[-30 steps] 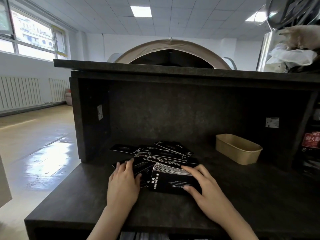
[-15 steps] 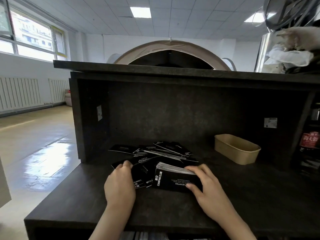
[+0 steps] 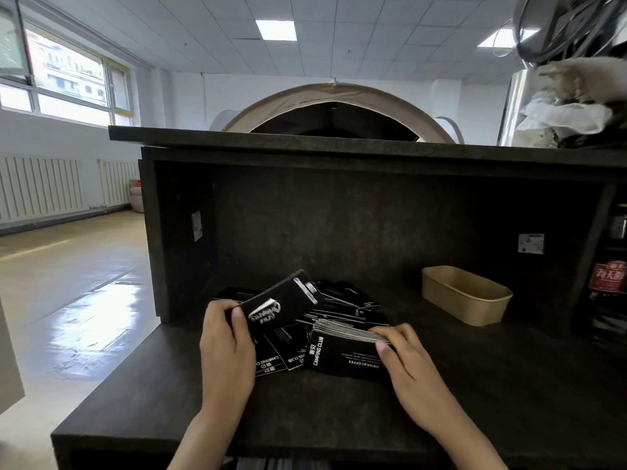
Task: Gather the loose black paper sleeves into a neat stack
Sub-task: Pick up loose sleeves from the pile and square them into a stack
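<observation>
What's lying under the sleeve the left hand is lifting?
Under the raised sleeve held by the left hand lie loose black sleeves, overlapping on the counter. How many lie beneath is hidden.

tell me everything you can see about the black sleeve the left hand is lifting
The flat black paper sleeve is a thin rectangular card with a white script logo near its lower end and a pale printed patch near its upper end. It is raised off the dark stone-look counter, tilted up and to the right, above the loose black sleeves. The left hand pinches its lower left end, thumb on the printed face. Nothing else touches it.
</observation>
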Demonstrator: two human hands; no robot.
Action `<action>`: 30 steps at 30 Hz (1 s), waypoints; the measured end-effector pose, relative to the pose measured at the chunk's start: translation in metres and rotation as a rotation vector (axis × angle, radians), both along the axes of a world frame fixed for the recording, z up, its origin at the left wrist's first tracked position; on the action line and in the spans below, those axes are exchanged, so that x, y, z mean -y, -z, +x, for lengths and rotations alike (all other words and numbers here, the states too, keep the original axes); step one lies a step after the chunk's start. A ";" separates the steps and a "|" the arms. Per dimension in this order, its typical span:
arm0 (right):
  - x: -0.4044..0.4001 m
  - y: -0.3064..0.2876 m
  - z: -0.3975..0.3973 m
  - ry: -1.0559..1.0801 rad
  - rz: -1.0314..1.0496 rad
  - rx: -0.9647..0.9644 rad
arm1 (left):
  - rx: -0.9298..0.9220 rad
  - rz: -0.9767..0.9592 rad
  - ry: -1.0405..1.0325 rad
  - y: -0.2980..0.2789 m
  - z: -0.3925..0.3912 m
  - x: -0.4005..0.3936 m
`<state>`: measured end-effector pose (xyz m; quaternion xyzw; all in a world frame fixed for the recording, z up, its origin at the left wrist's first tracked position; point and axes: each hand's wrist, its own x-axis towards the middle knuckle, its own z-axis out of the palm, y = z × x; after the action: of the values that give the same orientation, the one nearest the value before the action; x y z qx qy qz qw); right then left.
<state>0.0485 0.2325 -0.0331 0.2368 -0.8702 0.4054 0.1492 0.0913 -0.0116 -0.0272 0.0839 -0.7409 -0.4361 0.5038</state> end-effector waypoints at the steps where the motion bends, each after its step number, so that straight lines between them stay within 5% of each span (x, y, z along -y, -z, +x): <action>1: 0.000 0.000 0.000 -0.009 -0.028 0.005 | 0.002 -0.074 0.079 0.000 0.001 -0.002; 6: -0.001 -0.004 0.002 -0.063 -0.126 0.029 | 0.275 -0.662 0.403 0.010 -0.001 -0.018; 10: -0.001 -0.002 0.001 -0.092 -0.009 0.037 | 0.398 -0.687 0.579 0.010 -0.001 -0.023; 14: -0.001 -0.005 0.004 -0.113 0.041 0.032 | 0.476 -0.819 0.483 0.008 0.004 -0.027; 24: -0.001 0.000 0.002 -0.124 0.126 -0.054 | 0.383 -0.864 0.478 0.010 0.002 -0.024; 27: -0.001 0.001 0.002 -0.132 0.123 -0.046 | 0.322 -0.683 0.508 0.006 0.001 -0.023; 30: -0.002 0.000 0.003 -0.134 0.099 -0.061 | 0.226 -0.412 0.255 0.012 -0.008 -0.012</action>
<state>0.0517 0.2344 -0.0332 0.3140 -0.8663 0.3636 0.1365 0.0835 0.0000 -0.0393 -0.0666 -0.8702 -0.3239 0.3653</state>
